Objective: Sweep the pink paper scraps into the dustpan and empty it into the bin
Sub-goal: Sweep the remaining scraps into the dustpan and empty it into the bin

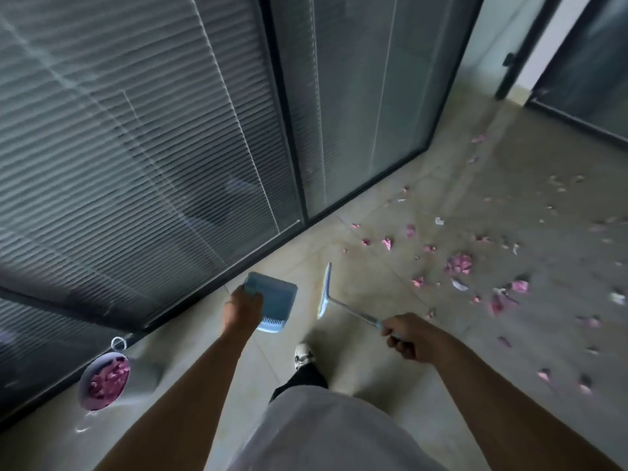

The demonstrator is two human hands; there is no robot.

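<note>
Blue dustpan (272,300) gripped by left hand (243,309), broom (324,290) by right hand (406,336); scraps (458,263) blurry.

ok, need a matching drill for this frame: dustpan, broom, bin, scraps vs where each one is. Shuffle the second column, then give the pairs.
Things:
1. dustpan
2. broom
3. bin
4. loose scraps

Places:
A. on the floor by the glass wall, lower left, with pink paper in it
B. scattered over the floor to the right
C. held in the left hand
D. handle gripped by the right hand, head towards the floor between dustpan and scraps

Pairs: 1-C, 2-D, 3-A, 4-B
</note>
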